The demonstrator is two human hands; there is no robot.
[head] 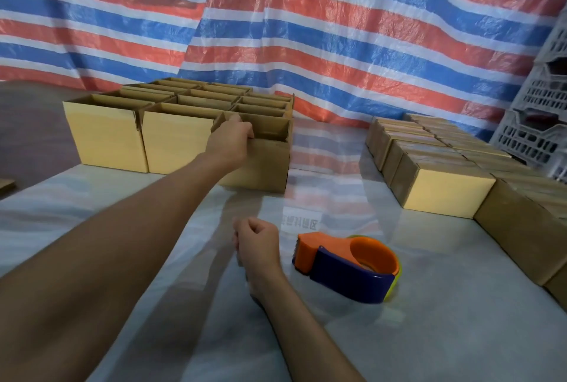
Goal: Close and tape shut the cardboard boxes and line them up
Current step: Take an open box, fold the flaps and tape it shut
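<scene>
— How much of the work is seen to be done?

— Closed boxes point(441, 188) are lined up in rows at the right of the tabletop point(445, 305), though tape on them cannot be made out. At the far left, a block of open boxes point(171, 102) is yet to be closed, so roughly half is judged to remain.

— Which one is being handled?

— The corner box point(264, 163), at the block's near right, is gripped at its near rim by the left hand point(231, 139). Its mouth is turned upward and its long axis is laid left to right.

— And the tape?

— The tape dispenser point(346, 265) is laid on its side, near the right hand point(257, 246), which is loosely curled with nothing held. Its toothed end is pointed left, toward that hand.
</scene>
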